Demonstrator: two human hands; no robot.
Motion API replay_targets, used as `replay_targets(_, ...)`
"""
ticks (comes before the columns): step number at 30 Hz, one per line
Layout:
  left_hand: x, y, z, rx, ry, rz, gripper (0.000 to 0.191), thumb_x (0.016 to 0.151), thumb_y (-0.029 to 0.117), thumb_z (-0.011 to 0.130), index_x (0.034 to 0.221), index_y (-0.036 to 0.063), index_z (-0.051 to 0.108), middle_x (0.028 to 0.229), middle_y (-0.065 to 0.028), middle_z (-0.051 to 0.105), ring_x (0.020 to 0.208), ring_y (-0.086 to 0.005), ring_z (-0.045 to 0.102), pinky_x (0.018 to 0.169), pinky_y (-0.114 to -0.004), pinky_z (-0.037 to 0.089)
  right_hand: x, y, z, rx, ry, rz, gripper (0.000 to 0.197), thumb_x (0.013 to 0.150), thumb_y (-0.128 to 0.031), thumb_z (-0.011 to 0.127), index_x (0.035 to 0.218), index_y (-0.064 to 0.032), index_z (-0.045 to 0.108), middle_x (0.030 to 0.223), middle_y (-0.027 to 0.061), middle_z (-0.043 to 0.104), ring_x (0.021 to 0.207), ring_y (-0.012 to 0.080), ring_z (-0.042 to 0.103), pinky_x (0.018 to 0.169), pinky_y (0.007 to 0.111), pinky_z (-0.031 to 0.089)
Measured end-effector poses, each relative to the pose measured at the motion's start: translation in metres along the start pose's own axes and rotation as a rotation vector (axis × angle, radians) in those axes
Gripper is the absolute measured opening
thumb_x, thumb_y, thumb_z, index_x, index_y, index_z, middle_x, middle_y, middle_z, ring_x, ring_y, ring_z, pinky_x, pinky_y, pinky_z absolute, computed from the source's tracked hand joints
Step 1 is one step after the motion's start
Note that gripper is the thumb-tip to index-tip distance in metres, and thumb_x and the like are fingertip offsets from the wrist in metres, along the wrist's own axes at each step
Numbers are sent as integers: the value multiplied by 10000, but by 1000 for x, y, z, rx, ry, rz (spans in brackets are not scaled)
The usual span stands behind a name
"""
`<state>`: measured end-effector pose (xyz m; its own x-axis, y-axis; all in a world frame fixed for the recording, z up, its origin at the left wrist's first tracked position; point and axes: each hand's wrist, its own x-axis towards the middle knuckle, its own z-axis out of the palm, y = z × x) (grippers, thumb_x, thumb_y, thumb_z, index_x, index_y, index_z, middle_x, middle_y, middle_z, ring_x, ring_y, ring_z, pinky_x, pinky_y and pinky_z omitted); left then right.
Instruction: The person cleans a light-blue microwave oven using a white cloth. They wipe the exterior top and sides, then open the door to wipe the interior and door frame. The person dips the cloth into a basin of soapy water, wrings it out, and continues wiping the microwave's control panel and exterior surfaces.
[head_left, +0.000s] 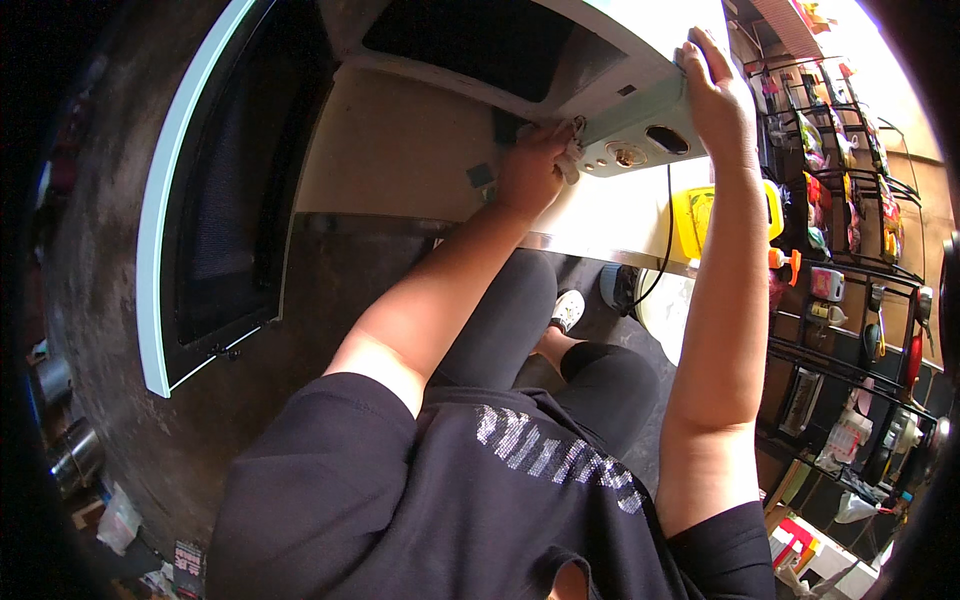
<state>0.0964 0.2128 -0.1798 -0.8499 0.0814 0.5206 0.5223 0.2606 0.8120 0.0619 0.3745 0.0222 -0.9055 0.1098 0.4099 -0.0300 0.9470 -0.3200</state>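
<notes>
A pale blue microwave oven (637, 124) stands before me with its dark-windowed door (232, 187) swung out to the left. My left hand (531, 169) holds a crumpled pale cloth (572, 156) against the front frame, beside the control panel. Part of the cloth is hidden by my fingers. On the panel are a dark oval opening (667, 139) and a round fitting (625, 154) with a brownish centre. My right hand (718, 97) grips the oven's right side near the far corner, its fingertips over a small dark patch I cannot make out.
The oven rests on a table with a metal-trimmed edge (577, 245). A black cord (668, 217) hangs past a yellow container (694, 217). An orange spray head (786, 264) shows beyond my right forearm. Black wire racks (840, 270) with packets and utensils line the right.
</notes>
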Motion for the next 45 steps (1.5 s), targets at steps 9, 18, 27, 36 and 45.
replay_targets(9, 9, 37, -14, 44, 334, 33, 323, 748, 35, 606, 1051, 128, 668, 1010, -132, 660, 913, -325, 635, 795, -394, 521, -9, -2, 0, -14, 56, 36, 442, 941, -411, 502, 1304, -164, 558, 1262, 126, 598, 1166, 253, 568, 990, 322, 410)
replay_targets(18, 2, 3, 0, -331, 121, -51, 304, 752, 28, 621, 1050, 75, 660, 998, -144, 661, 922, -335, 638, 808, -344, 511, -5, -6, 1, -18, -1, 31, 459, 946, -439, 471, 1326, -193, 545, 1309, 106, 571, 1198, 255, 550, 1009, 328, 409)
replay_targets(27, 31, 25, -15, -285, 59, 97, 285, 745, 32, 642, 1026, 73, 663, 1002, -141, 662, 936, -338, 638, 803, -370, 519, -3, -6, 1, -30, 10, 38, 474, 927, -470, 464, 1313, -213, 558, 1274, 106, 597, 1168, 259, 575, 986, 332, 432)
replay_targets(36, -1, -15, -3, 49, -181, -98, 142, 757, 57, 635, 898, 66, 645, 948, -147, 666, 871, -345, 638, 752, -412, 516, -1, 4, 0, 4, 28, -2, 466, 927, -445, 482, 1323, -209, 549, 1293, 119, 582, 1187, 252, 561, 992, 328, 425)
replay_targets(45, 33, 78, -19, 78, 218, 337, 328, 781, 25, 609, 1109, 45, 620, 1225, -175, 575, 1069, -374, 566, 878, -418, 477, -9, 7, 5, -79, 37, 60, 521, 906, -503, 440, 1359, -253, 499, 1330, 111, 552, 1182, 276, 563, 976, 352, 450)
